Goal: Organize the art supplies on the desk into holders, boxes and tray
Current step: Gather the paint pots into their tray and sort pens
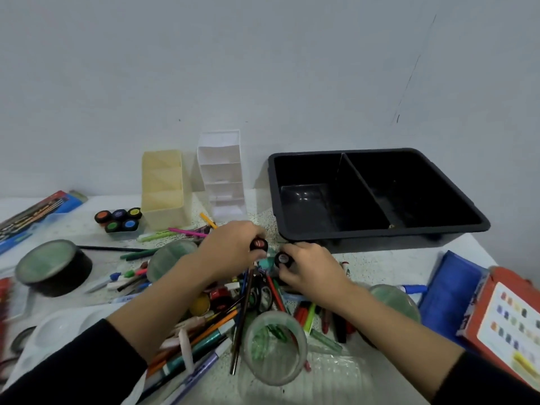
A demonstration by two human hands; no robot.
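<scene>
- Head view, looking down at a speckled white desk (380, 266). A black plastic tray with two compartments (306, 200) stands at the back right against the wall. Both compartments look empty.
- Left of the tray stand a white tiered plastic holder (223, 173) and, further left, a cream plastic holder (163, 185) — both appear empty too.
- In front of the tray and to its left, a loose heap of pens, pencils and brushes (222, 325) covers the desk. The sorting seems barely begun, with nearly everything left to do.
- The left hand (230, 249), just in front of the tray's left corner, has its fingers curled round a small black round paint pot with a red lid (259, 244).
- The right hand (306, 267), beside it, grips a second small black pot with a pale lid (283, 260) — both pots sit just short of the tray's front wall.
</scene>
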